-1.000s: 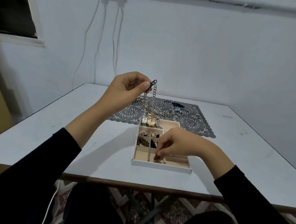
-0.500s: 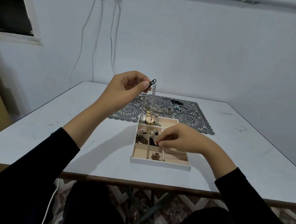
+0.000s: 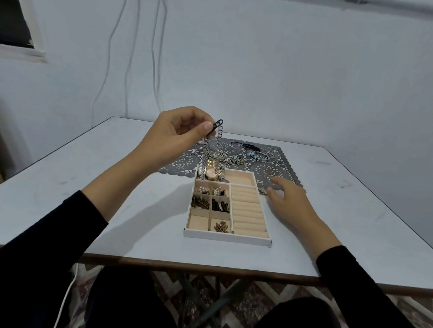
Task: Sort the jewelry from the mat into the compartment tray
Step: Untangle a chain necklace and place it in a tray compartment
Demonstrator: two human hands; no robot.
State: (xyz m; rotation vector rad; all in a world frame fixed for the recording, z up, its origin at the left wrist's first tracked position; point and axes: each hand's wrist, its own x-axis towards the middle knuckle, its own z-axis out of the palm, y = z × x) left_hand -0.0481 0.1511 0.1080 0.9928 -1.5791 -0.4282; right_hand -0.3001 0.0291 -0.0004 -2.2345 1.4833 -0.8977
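Left hand (image 3: 176, 133) is raised above the far end of the compartment tray (image 3: 227, 236), thumb and forefinger pinching a black clasp (image 3: 218, 124). A silver chain (image 3: 220, 143) hangs from the clasp in two strands. The strands fall in front of the grey lace mat (image 3: 270, 172) and partly hide what lies on it behind them. Whether their lower ends reach the tray or the mat cannot be told.

Right hand (image 3: 287, 203) is low over the counter (image 3: 108, 182), just right of the tray. Its fingers are spread and nearly straight, holding nothing, with the tips at the mat's near edge.

The tray sits on the counter, its far end against the mat.
- Far-left compartment: a gold watch (image 3: 211, 173).
- Small left squares: two lots of pale beaded pieces (image 3: 203, 189), two of dark pieces (image 3: 220, 206), and one bronze piece (image 3: 221, 226) at the near end.
- Right side: padded ring rolls (image 3: 248, 211).

On the mat are a heap of chain (image 3: 229, 160), a black strap-like item (image 3: 249, 147) and a blue beaded bracelet (image 3: 257, 155).

White cables (image 3: 130, 57) run down the wall behind. A dark window (image 3: 9, 11) is at upper left.
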